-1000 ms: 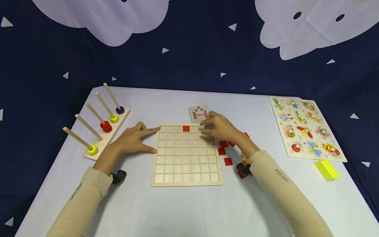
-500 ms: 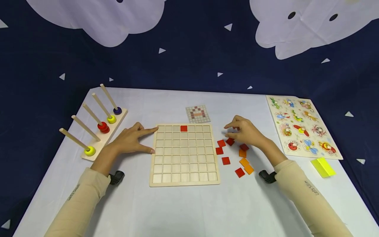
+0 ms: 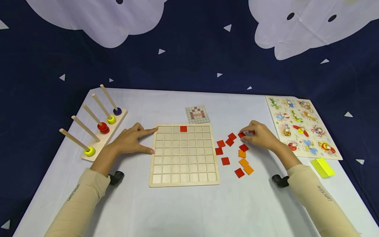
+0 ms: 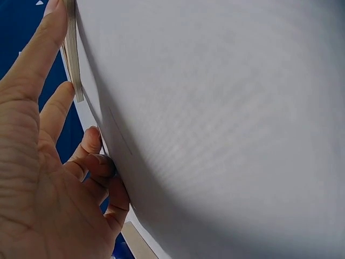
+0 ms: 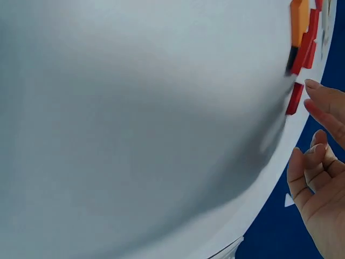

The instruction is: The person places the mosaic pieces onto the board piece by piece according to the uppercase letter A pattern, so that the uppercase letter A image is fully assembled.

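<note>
A square wooden grid board [image 3: 184,185] lies mid-table with one red tile [image 3: 183,129] in its top row. Against its left edge rest the outstretched thumb and index finger of my left hand [image 3: 130,140]; its other fingers are curled in the left wrist view. My right hand [image 3: 260,135] is low to the right of the board. Its thumb and index finger stand apart on either side of another red tile [image 3: 241,135]. In the right wrist view, that tile [image 5: 295,99] lies on the table just beyond the fingertips. Several loose red tiles and orange tiles [image 3: 244,162] lie nearby.
A small pattern card [image 3: 197,114] lies behind the board. On the left stands a peg stand [image 3: 108,135] with colored rings. A picture puzzle board [image 3: 302,126] and a yellow folded piece [image 3: 322,168] are at the right.
My right hand has moved from the board's upper right corner to the right, over the loose tiles, and come down around a red tile. My left hand stays at the board's edge.
</note>
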Available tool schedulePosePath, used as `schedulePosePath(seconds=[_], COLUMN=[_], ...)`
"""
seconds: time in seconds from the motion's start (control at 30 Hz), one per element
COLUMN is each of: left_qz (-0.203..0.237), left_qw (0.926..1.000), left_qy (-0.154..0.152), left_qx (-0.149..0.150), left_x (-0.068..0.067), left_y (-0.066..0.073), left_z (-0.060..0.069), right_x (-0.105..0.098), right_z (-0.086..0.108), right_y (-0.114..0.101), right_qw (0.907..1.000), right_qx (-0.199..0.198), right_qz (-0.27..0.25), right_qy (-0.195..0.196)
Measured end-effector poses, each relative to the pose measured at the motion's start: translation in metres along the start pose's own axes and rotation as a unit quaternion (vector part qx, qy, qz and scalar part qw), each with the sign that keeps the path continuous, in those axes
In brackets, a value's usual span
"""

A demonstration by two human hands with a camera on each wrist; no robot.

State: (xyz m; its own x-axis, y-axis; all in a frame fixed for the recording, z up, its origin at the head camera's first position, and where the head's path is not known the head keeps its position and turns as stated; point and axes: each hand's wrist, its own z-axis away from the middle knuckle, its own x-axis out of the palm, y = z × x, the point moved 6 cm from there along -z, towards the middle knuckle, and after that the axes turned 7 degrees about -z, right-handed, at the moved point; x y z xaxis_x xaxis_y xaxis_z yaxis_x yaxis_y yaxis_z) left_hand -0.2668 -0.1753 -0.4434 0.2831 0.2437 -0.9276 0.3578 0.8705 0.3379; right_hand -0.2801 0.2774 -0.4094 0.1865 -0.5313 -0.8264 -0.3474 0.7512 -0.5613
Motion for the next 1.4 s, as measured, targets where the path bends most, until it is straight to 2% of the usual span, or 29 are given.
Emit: schedulePosePath(seconds=[0.37,0.73,0.9,1.13,1.4], left_qz=[-0.002,0.000,-0.002,-0.006,-0.003], left_qw=[1.0000,1.0000,1.0000,1.0000,1.0000], left_qy=[0.000,0.003,0.001,-0.003,-0.003], left_qx=[0.000,0.005,0.002,-0.002,-0.005], left_x=[0.000,-0.003,-0.001,0.000,0.001], left_y=[0.001,0.002,0.001,0.000,-0.001], left_z=[0.000,0.001,0.000,-0.001,0.000], right_x=[0.000,0.002,0.001,0.001,0.007], right_z=[0.003,0.008,0.008,0.005,-0.004], right_y=[0.016,0.014,0.012,0.003,-0.011], right_qw=[0.9994,0.9999,0.9999,0.9985,0.9983], right_qx=[0.029,0.002,0.000,-0.041,-0.049], right_qz=[-0.003,0.011,0.001,-0.003,-0.016], right_qy=[-0.016,0.011,0.012,0.038,0.028])
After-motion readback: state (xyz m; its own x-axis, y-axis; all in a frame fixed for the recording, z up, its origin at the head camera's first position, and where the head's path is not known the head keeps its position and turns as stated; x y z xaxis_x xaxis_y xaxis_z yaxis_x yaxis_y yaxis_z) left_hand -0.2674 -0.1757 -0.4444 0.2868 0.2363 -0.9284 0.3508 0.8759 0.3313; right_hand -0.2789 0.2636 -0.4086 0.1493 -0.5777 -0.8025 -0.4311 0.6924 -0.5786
